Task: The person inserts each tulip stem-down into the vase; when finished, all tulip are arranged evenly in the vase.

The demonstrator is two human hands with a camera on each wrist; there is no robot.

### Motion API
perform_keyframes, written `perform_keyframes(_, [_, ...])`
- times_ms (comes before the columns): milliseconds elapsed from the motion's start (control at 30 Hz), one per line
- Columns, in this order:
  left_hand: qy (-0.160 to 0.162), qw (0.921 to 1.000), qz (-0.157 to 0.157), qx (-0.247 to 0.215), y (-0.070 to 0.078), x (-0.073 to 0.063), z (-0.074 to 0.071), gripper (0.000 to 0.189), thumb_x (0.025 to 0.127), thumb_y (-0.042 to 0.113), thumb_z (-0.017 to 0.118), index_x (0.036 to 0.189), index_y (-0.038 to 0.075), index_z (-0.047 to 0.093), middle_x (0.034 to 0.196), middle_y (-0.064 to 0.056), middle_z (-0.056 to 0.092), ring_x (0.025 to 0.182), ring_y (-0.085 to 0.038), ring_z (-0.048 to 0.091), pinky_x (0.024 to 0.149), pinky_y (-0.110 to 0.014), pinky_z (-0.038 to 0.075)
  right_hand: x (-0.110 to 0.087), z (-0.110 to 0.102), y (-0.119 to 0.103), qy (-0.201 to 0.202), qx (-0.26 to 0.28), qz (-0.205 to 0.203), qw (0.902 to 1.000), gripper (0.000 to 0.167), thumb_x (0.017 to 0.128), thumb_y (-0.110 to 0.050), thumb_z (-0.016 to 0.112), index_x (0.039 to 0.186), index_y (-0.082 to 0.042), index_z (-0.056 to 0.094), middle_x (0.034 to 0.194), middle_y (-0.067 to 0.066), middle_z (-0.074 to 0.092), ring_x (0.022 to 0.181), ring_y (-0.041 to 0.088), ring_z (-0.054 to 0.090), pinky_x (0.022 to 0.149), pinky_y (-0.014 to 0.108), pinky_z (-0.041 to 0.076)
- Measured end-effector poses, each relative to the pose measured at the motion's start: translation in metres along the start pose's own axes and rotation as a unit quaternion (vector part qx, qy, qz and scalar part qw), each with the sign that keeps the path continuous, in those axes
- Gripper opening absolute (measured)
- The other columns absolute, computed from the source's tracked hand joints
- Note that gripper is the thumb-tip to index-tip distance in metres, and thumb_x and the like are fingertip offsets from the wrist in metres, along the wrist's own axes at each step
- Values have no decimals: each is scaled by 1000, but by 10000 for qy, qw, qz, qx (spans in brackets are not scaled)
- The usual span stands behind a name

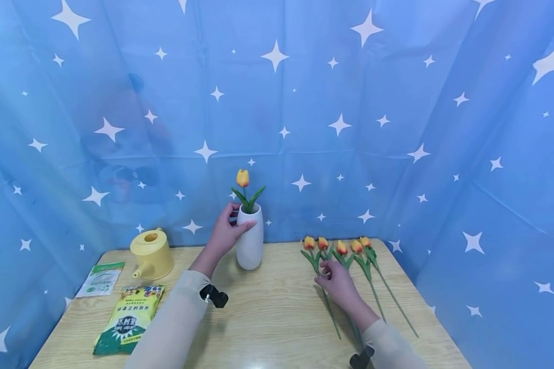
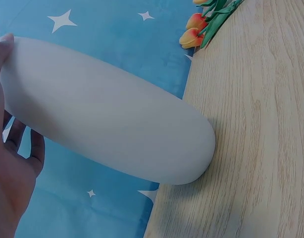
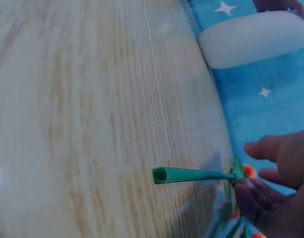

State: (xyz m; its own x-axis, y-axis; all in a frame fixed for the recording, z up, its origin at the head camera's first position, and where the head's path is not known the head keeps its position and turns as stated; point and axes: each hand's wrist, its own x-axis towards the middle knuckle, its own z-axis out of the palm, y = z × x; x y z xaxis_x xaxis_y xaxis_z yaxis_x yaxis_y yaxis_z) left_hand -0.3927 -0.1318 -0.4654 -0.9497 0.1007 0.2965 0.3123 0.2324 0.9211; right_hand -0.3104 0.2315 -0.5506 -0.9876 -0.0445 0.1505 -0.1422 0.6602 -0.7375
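Note:
Upright at the table's back edge stands a white vase [image 1: 250, 246] holding one yellow-orange tulip [image 1: 242, 178]. My left hand [image 1: 225, 233] grips the vase just below its rim, thumb on the near side and fingers around the far side. Several more tulips [image 1: 342, 248] lie side by side on the right of the table, heads toward the back. Over the left ones is my right hand [image 1: 339, 287], its fingertips right at a green stem [image 3: 196, 175]. In the right wrist view its thumb stands apart from the fingers, with the stem running between them.
A yellow watering can [image 1: 153, 256] stands at the back left of the wooden table [image 1: 268, 318]. Beside it lie a white-and-green packet [image 1: 101, 279] and a green-and-yellow bag [image 1: 131, 320]. A blue star-patterned curtain [image 1: 277, 113] hangs right behind the table.

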Motion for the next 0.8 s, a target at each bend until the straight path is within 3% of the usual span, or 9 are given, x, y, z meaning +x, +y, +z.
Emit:
perform_keyframes(533, [-38, 10000, -39, -56, 0, -1, -1, 63, 96, 53, 86, 141, 21, 55, 147, -9, 58, 136, -37, 57, 114, -63, 51, 5, 5, -4, -267, -598, 71, 9978, 49, 90, 1, 87, 134, 14, 67, 104, 13, 70, 94, 26, 67, 84, 51, 60])
perform_keyframes(800, [-36, 10000, -18, -1, -1, 0, -2, 64, 95, 56, 85, 140, 21, 55, 146, -8, 58, 137, -37, 56, 114, -63, 50, 6, 5, -4, -415, -859, 99, 9954, 47, 91, 4, 83, 135, 13, 68, 97, 10, 72, 87, 21, 66, 78, 46, 60])
